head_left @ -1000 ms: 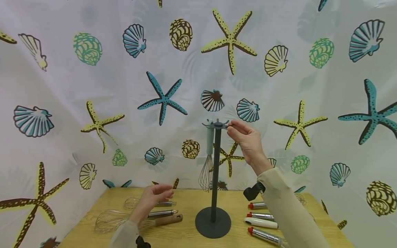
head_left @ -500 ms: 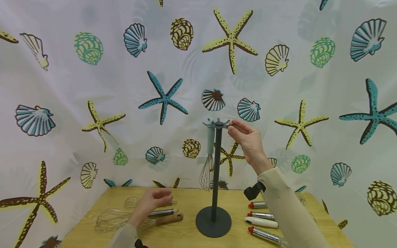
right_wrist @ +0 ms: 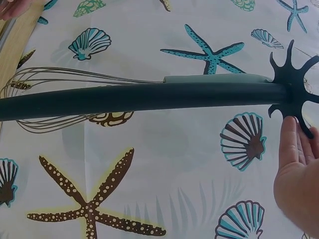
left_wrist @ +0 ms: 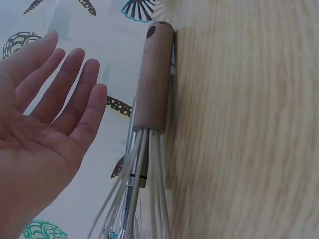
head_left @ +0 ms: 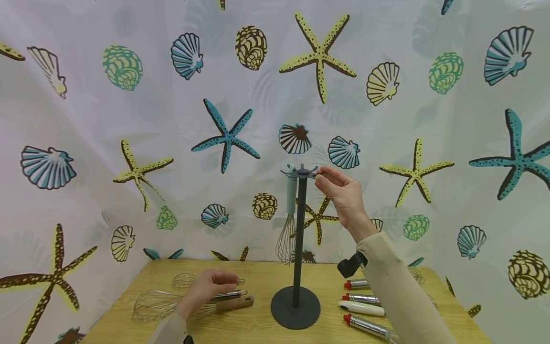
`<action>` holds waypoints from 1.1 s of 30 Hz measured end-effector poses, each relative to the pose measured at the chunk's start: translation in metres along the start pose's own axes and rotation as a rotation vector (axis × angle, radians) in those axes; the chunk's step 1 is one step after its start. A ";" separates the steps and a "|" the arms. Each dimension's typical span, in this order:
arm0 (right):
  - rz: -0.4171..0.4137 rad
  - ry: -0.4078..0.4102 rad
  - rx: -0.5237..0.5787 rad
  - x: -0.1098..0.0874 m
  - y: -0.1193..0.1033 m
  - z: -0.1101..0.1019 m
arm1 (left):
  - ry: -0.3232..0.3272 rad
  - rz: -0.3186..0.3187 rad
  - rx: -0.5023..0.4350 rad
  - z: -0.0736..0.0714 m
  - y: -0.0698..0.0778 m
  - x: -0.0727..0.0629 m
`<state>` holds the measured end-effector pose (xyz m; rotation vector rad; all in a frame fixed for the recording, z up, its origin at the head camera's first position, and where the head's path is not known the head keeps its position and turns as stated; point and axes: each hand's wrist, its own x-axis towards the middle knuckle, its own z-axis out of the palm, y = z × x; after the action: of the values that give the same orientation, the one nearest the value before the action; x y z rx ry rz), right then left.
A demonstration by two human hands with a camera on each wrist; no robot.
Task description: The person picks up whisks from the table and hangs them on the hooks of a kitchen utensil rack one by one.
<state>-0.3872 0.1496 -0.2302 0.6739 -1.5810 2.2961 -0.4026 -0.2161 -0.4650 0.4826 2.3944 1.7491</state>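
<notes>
A dark grey utensil stand [head_left: 299,239] with a round base stands upright on the table, its top ringed with curved hooks [right_wrist: 294,82]. From a hook on the far left side hangs a whisk [head_left: 291,191] with a pale mint-green handle, partly behind the pole in the right wrist view. My right hand [head_left: 341,193] pinches one hook on the right of the ring between thumb and fingers. My left hand [head_left: 210,289] hovers with relaxed fingers over the whisks at left, holding nothing. Nearest to it lies a wooden-handled whisk [left_wrist: 155,79], beside a metal-handled whisk [head_left: 227,295].
Another small whisk [head_left: 185,280] lies behind those at left. On the right, several utensils lie in a row: red-tipped metal handles [head_left: 365,326] and a white handle [head_left: 363,308], partly under my right sleeve. A shell-patterned curtain [head_left: 266,95] encloses the wooden table [head_left: 253,329].
My left hand has sunk slightly, its fingers still loose. My right hand, the stand and the hanging whisk look the same.
</notes>
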 end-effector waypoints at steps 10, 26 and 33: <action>-0.005 -0.001 0.006 0.000 0.001 0.001 | -0.055 -0.029 0.046 -0.003 -0.012 -0.002; -0.004 0.003 0.008 0.000 -0.001 0.001 | -0.084 -0.030 0.229 -0.001 -0.021 0.005; 0.002 -0.001 0.005 0.000 0.000 0.001 | -0.112 -0.027 0.227 -0.002 -0.019 0.005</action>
<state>-0.3871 0.1483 -0.2302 0.6743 -1.5781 2.3022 -0.4114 -0.2216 -0.4820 0.5566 2.5179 1.4062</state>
